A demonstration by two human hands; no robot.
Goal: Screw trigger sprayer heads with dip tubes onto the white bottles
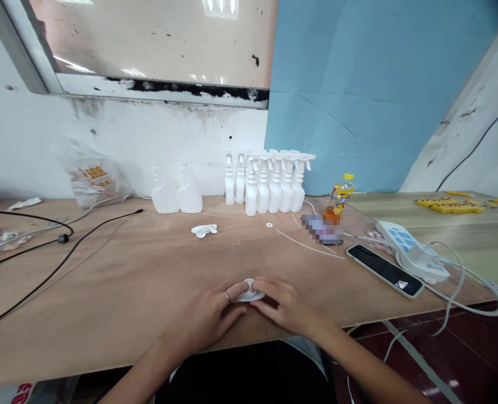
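Observation:
Near the front edge of the table, my left hand [215,311] and my right hand [286,303] are closed around a small white plastic spray-head part [249,292], one from each side. My fingers cover much of it, so its full shape is hidden. A ring is on one left finger. Farther forward lies a loose white sprayer piece [204,230] on its side. To its right are a small white washer [269,225] and a thin white dip tube [310,246].
Upright white spray bottles [274,188] with trigger heads stand at the back; two headless bottles [188,193] are left of them. A drink bottle [338,199], a phone [384,270] and a power strip [412,249] lie right. Black cables [84,249] and a plastic bag [95,177] are left.

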